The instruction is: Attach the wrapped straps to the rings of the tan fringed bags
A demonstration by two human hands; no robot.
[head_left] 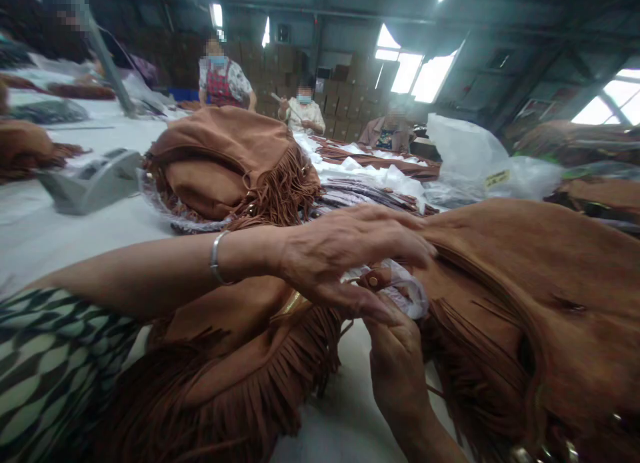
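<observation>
My left hand (350, 249), with a silver bangle at the wrist, reaches across from the left. Its fingers arch over a brown strap end (373, 281) with a brass stud, partly wrapped in clear plastic film (413, 293). From below, my right hand (395, 343) grips the wrapped strap; its fingertips are mostly hidden behind my left thumb. A brown suede bag with fringe (250, 363) lies beneath my left forearm, a gold zip showing. Close by on the right is another large brown fringed bag (530, 289).
A brown fringed bag (225, 163) sits partly in plastic behind my forearm, beside a grey tape dispenser (93, 179). Brown straps (375, 163) and white wrapping lie farther back, near a clear plastic bag (465, 156). Several people are across the white table (165, 249).
</observation>
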